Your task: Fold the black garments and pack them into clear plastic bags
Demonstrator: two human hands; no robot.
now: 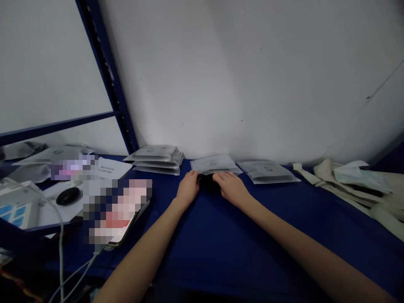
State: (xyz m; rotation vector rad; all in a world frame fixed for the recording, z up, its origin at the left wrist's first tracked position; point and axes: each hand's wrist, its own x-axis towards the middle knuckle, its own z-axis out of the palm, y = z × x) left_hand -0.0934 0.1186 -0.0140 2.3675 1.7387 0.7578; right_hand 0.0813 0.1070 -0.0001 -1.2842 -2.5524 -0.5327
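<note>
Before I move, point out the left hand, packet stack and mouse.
Left hand (188, 187): head view, back of hand.
Packet stack (161, 153): head view, top packet.
Mouse (67, 196): head view, upper shell.

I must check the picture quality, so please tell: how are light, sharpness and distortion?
Head view: dim light, the black item between left hand and right hand loses detail; plastic bags look soft; mosaic blocks hide most of the lit screen; forearms seem stretched by a wide lens.
</note>
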